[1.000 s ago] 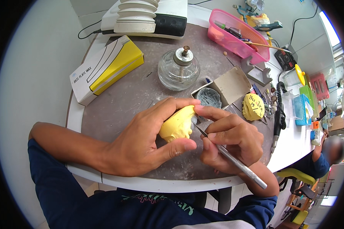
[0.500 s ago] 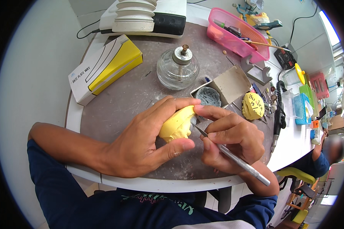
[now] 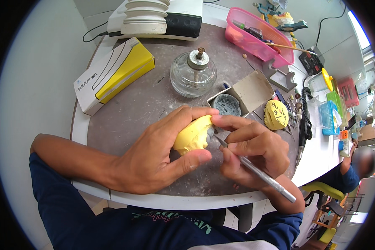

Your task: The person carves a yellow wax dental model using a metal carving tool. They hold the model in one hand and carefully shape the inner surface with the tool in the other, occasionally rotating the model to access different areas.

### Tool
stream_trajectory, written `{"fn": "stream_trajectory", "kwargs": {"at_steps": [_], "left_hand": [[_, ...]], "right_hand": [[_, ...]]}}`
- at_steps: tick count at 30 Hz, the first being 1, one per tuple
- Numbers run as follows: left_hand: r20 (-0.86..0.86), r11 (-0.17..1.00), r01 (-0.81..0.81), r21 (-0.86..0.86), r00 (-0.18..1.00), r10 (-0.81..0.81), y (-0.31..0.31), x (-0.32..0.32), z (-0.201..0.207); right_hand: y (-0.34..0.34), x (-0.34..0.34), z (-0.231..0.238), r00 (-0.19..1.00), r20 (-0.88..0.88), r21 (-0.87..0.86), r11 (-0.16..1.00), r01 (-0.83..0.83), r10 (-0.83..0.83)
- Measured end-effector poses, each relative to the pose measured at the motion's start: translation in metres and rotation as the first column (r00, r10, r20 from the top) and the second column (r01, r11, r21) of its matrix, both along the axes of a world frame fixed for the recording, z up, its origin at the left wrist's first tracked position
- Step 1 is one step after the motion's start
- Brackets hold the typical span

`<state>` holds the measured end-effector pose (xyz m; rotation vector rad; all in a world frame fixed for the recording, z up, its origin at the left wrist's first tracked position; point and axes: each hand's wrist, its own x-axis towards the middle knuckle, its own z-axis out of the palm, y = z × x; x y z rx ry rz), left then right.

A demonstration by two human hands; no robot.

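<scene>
A yellow dental cast [image 3: 191,132] is gripped in my left hand [image 3: 154,152], fingers over its top and the thumb below. Some grey material [image 3: 210,132] shows at the cast's right side. My right hand [image 3: 256,152] holds a slim metal carving knife [image 3: 266,177] like a pen. Its pointed blade is close to the grey part; whether it touches I cannot tell. The right index fingertip rests near the cast's upper edge, by the left fingertips. Behind the hands, an open cardboard box [image 3: 252,92] holds a grey, textured moulded piece [image 3: 226,105].
A glass spirit burner [image 3: 193,75] stands beyond my hands. To its left lies a yellow and white carton [image 3: 114,77]. Another yellow cast [image 3: 276,114], small tools and a handpiece [image 3: 303,141] lie right. A pink basket [image 3: 258,37] sits at the back. Another person [image 3: 354,171] sits far right.
The knife tip has drawn slightly right, away from the cast, and my right hand has shifted a little with it. My left hand keeps the cast in place.
</scene>
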<state>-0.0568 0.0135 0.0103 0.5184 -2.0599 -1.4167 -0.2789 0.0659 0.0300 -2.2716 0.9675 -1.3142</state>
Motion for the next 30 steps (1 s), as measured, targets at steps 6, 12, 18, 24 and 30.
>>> {"fn": "stream_trajectory", "kwargs": {"at_steps": [6,12,18,24,30], "left_hand": [[-0.008,1.0,-0.004,-0.016,1.0,0.004,0.0,-0.001,0.0],[-0.006,1.0,-0.017,0.011,1.0,0.017,0.001,-0.001,0.0],[0.023,0.999,-0.004,0.039,1.0,0.003,0.0,0.001,0.003],[0.052,0.987,-0.016,0.162,0.999,0.008,0.003,0.0,0.008],[0.025,0.999,-0.018,0.049,1.0,0.017,0.001,-0.001,0.003]], "right_hand": [[-0.003,-0.001,0.0,0.998,-0.059,-0.061,0.998,-0.026,0.023],[-0.002,0.0,0.0,1.0,-0.018,-0.055,0.998,-0.015,0.014],[-0.002,0.0,-0.002,0.999,-0.028,-0.084,0.996,-0.02,0.017],[-0.003,0.001,-0.003,0.999,-0.04,-0.106,0.994,-0.012,0.008],[-0.002,0.002,-0.002,0.997,-0.074,-0.123,0.992,0.006,-0.016]]}}
